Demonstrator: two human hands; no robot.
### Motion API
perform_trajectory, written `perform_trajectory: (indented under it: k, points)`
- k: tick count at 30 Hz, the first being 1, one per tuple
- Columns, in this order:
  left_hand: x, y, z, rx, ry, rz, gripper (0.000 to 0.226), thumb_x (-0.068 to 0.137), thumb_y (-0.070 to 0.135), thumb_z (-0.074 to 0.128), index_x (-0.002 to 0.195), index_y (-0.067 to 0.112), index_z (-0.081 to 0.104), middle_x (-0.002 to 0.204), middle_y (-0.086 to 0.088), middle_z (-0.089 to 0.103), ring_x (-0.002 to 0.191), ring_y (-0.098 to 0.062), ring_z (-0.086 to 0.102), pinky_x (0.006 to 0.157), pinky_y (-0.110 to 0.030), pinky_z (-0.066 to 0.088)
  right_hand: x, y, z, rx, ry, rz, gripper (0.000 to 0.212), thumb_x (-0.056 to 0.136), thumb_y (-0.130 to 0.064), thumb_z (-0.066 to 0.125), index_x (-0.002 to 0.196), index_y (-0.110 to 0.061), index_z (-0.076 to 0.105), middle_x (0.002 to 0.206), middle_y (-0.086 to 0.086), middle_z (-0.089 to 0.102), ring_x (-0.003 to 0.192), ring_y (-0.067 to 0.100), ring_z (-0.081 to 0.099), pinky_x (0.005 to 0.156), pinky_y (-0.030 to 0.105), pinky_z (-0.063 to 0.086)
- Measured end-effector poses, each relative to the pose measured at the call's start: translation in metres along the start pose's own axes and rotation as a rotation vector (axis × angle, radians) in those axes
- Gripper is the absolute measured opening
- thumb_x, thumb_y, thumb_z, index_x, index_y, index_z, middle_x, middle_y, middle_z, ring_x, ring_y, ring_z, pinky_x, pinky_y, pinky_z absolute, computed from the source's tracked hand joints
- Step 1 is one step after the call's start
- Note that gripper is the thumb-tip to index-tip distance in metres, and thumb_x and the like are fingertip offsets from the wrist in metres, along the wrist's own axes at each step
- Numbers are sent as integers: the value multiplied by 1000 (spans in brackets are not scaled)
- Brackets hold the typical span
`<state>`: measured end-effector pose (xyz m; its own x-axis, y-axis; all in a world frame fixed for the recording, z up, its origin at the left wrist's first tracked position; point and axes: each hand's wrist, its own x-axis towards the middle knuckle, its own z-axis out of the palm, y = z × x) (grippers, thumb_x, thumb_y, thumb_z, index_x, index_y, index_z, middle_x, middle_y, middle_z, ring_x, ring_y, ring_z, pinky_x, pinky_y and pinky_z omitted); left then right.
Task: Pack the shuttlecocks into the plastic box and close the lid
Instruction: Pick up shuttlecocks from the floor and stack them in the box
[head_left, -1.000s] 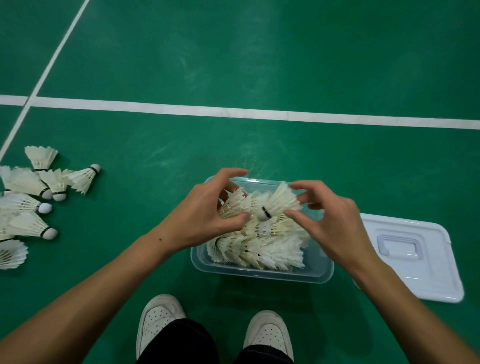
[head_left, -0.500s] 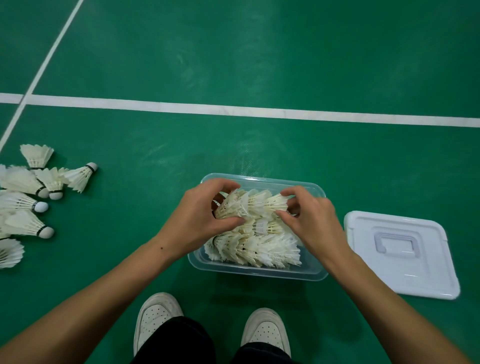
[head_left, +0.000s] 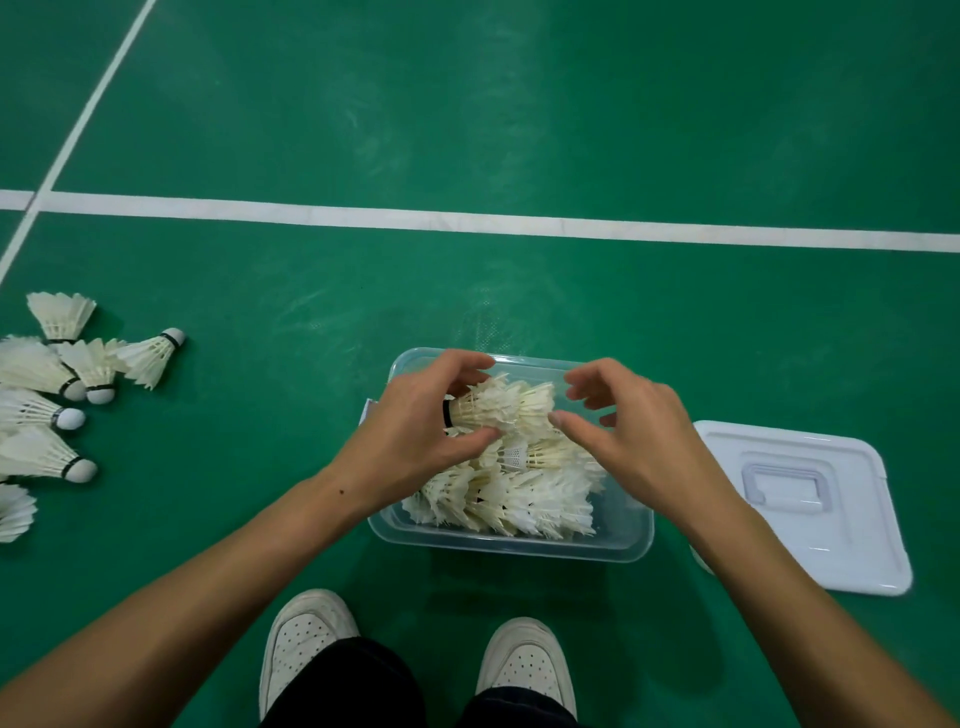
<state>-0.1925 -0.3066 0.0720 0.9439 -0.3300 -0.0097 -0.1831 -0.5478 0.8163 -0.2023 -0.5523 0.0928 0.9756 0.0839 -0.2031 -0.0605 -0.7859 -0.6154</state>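
A clear plastic box (head_left: 519, 545) sits on the green floor in front of my feet, holding several white feather shuttlecocks (head_left: 509, 499). My left hand (head_left: 415, 431) is over the box's left side, shut on a short row of nested shuttlecocks (head_left: 498, 408) lying sideways on top of the pile. My right hand (head_left: 628, 431) hovers over the right side, fingers spread and curled, just off the feather end of that row. The white lid (head_left: 810, 499) lies flat on the floor to the right of the box.
Several loose shuttlecocks (head_left: 57, 395) lie on the floor at the far left. White court lines (head_left: 467, 221) cross the floor beyond the box. My two white shoes (head_left: 306, 639) stand just below the box.
My right hand has let go of the shuttlecock row and drawn back a little to the right. My left hand still grips the row, now lying lower on the pile.
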Motion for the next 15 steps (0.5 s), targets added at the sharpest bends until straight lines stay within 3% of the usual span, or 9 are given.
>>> perform_trajectory:
  k: [4,8,10,13,15]
  points:
    - [14,8,12,54,-5,110,48,86,27,87,129,17,66,118,9,71,102,-3,65,88,-25,56,-16,-18,-3,426,-40,30,25,88,-45,81,106,-30,75,94,-13,76,96,4,72,85,33,63]
    - [24,17,27,58,-17,168,49,88,28,85,131,15,65,121,6,70,103,-6,65,89,-25,56,-13,-10,8,439,52,2,16,89,-23,84,97,-32,74,84,-11,71,90,13,73,82,41,64]
    - [29,19,32,54,-40,165,60,87,32,85,140,18,58,130,6,65,108,-6,62,93,-26,55,-14,-3,7,472,106,12,21,90,-16,83,94,-34,72,82,-15,71,85,12,72,78,36,63]
    - [34,16,36,165,-52,138,81,82,44,87,150,26,48,145,9,56,119,-6,56,102,-28,50,-19,10,0,478,196,53,19,91,-17,82,96,-32,72,83,-15,72,82,10,70,73,30,60]
    - [35,15,40,261,-26,120,80,81,51,85,149,28,50,145,11,57,113,-3,53,100,-31,50,-22,20,-6,454,257,95,14,92,-18,81,97,-28,72,87,-11,74,84,10,71,72,29,60]
